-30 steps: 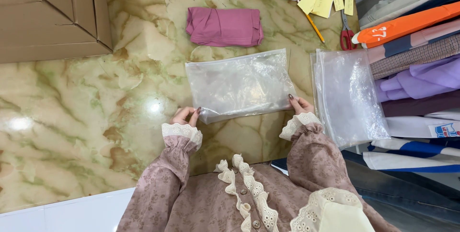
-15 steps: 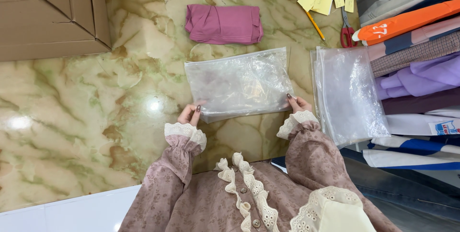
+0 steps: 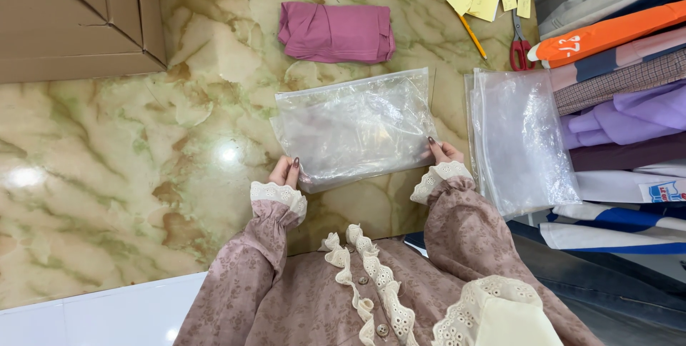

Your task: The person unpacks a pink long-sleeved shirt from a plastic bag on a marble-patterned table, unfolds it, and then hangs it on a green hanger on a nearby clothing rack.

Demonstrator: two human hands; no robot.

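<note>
Bright, even overhead light. Two white glare spots sit on the glossy beige-and-green marble surface (image 3: 107, 174); the crinkled clear plastic bag (image 3: 354, 128) glints. Shadows faint, focus sharp throughout.

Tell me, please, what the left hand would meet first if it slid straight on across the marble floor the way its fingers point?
Probably nothing soon: the left hand points up-picture, just left of the clear plastic bag it grips. Bare marble floor follows; the folded pink garment lies slightly right of that line.

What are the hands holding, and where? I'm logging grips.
Both hold one clear bag by its near edge: left hand at the left corner, right hand at the right.
</note>
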